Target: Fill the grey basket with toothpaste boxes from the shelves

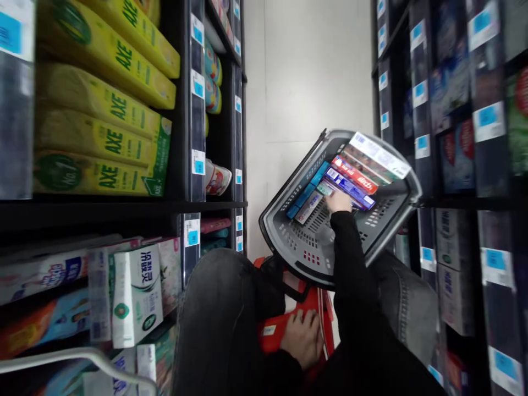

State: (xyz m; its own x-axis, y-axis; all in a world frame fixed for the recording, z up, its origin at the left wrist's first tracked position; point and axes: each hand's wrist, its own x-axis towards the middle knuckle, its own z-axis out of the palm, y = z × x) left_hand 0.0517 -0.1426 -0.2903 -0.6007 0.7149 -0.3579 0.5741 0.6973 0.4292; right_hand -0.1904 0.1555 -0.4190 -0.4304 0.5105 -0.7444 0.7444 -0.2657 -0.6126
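Note:
A grey plastic basket (pixel 383 225) is tipped up towards me in a narrow shop aisle, above my knees. Several long boxes lie in it: a white one (pixel 379 154), a red one (pixel 355 175) and blue ones (pixel 305 192). My right hand (pixel 338 202), in a black sleeve, reaches into the basket with its fingers curled on a pale box (pixel 310 205) among the others. My left hand (pixel 302 336) lies low between my legs, fingers spread flat on a red plastic basket (pixel 274 333).
Black shelving stands close on both sides. Yellow AXE packs (pixel 103 137) fill the upper left shelf and white boxes (pixel 136 291) the one below. Blue price tags (pixel 198 163) line the shelf edges. A metal rail (pixel 82 357) crosses the lower left. A white wall (pixel 309 71) closes the aisle.

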